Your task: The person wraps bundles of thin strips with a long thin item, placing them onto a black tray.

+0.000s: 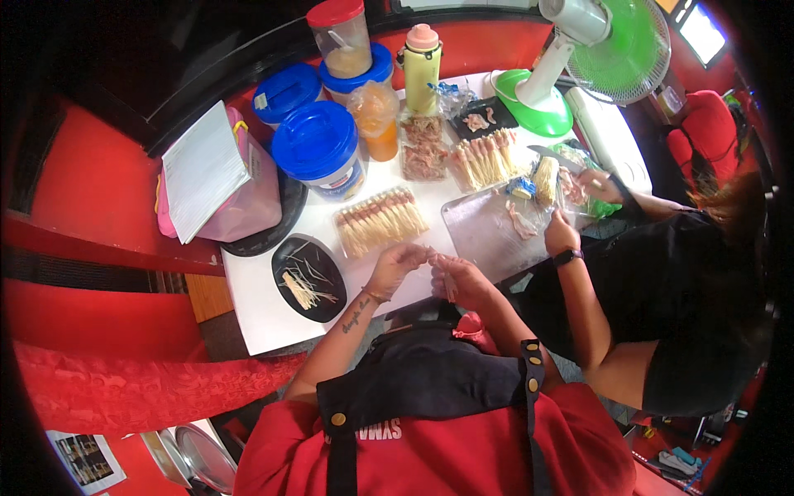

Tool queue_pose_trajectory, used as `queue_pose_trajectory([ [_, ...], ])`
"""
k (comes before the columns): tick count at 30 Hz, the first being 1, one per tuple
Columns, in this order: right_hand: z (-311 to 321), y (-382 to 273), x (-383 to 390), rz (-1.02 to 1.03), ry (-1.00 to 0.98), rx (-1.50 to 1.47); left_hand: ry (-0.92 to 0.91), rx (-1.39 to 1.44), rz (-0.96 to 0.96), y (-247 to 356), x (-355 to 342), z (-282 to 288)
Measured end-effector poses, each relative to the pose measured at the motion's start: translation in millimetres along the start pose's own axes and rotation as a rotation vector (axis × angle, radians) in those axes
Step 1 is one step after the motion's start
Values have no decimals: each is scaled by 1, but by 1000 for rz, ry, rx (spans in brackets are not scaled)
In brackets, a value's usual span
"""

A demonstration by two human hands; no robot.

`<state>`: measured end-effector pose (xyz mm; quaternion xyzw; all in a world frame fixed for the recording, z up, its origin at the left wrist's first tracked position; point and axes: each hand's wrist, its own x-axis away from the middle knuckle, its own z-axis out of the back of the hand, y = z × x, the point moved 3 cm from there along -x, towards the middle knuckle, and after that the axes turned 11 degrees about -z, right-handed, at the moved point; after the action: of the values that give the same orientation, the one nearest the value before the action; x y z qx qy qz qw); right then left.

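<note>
Above the near table edge, the fingertips of my left hand [399, 269] and my right hand [461, 279] meet in a pinch. Pale thin stems, apparently a small bundle of enoki mushrooms [451, 288], stick out below my right fingers. My left fingers pinch its upper end, mostly hidden by them. Just beyond lies a clear tray [382, 221] with a row of enoki bundles wrapped in bacon. Left of my hands, a black plate [284, 258] carries loose enoki stems [303, 291].
At my right, a co-worker's hand [602, 187] holds a knife [546, 153] over a steel board [475, 231]. Another tray of wrapped bundles [485, 161], packed meat [423, 149], blue-lidded tubs [315, 140], a yellow bottle [422, 78] and a green fan [616, 50] stand behind.
</note>
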<state>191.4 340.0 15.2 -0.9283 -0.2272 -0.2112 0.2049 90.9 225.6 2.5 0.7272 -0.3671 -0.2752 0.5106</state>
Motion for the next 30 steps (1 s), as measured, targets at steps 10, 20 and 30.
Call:
queue_pose_trajectory([
  [10,-33,19,-14,233,392,297,523,-132,-22,-26,49,38],
  [20,-51,48,-33,262,458,554,396,92,217,17,73,25],
  [30,-58,32,-27,-165,13,141,-18,546,112,29,48,25],
])
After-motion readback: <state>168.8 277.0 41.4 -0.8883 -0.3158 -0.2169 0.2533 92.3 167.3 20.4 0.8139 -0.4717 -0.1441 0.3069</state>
